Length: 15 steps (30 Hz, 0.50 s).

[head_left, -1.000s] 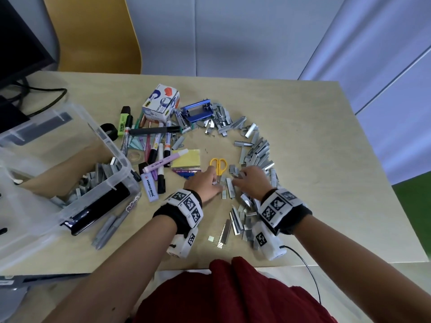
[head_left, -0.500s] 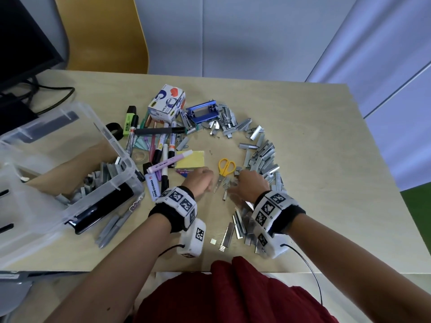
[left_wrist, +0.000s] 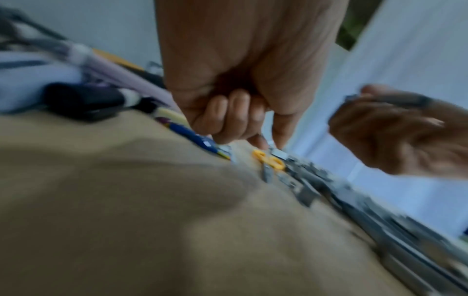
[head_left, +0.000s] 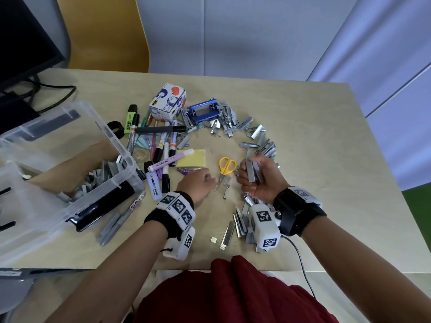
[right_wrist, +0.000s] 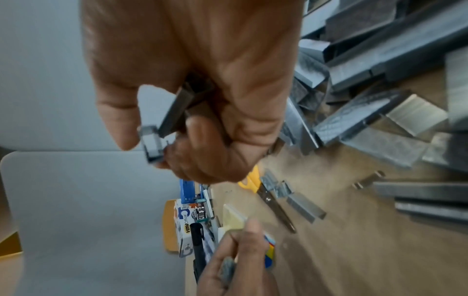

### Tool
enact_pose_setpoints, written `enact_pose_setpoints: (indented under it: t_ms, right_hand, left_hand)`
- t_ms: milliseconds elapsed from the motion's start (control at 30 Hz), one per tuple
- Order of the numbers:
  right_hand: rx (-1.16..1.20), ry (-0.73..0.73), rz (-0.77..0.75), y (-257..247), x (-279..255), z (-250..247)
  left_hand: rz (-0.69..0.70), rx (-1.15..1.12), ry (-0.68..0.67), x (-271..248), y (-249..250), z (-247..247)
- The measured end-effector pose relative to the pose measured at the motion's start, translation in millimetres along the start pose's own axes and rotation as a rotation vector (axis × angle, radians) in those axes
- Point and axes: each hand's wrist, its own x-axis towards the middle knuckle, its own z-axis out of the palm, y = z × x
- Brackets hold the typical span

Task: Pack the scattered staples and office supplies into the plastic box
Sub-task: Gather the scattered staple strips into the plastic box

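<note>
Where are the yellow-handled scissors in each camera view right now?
Head: yellow-handled scissors at table centre, between both hands.
Left wrist: just below the left hand fingertips, centre-right.
Right wrist: under the right hand, lower centre.
Shared landmark: yellow sticky-note pad beside them.

Right hand [head_left: 261, 180] is raised off the bench, palm turned up, fingers curled round a bundle of staple strips [head_left: 253, 171]. Left hand [head_left: 198, 185] is held low just beside it, knuckles up, fingers curled under, a small grey piece seen pinched at the fingertips in the right wrist view. Both forearms are angled inward, wrists well apart.
</note>
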Motion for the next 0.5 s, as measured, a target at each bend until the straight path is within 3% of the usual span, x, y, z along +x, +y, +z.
enact_pose_setpoints:
  t_ms: [100,300,400,500]
  right_hand:
    - [-0.002,0.094,0.014,0.6,-3.2,-2.5]
    - [-0.016,0.197,0.046,0.4,-14.7,-9.7]
    - [-0.101,0.246,0.041,1.7,-17.4,-15.4]
    - [-0.089,0.264,0.024,4.6,-18.4,-19.4]
  left_hand:
    - [0.097,0.241,-0.114,-4.4,13.9,10.4]
    - [0.091,0.416,-0.182,-2.3,22.3,21.0]
    - [0.022,0.034,-0.164,-0.2,20.6,17.1]
    - [-0.192,-0.662,-0.201,2.6,22.2,9.9]
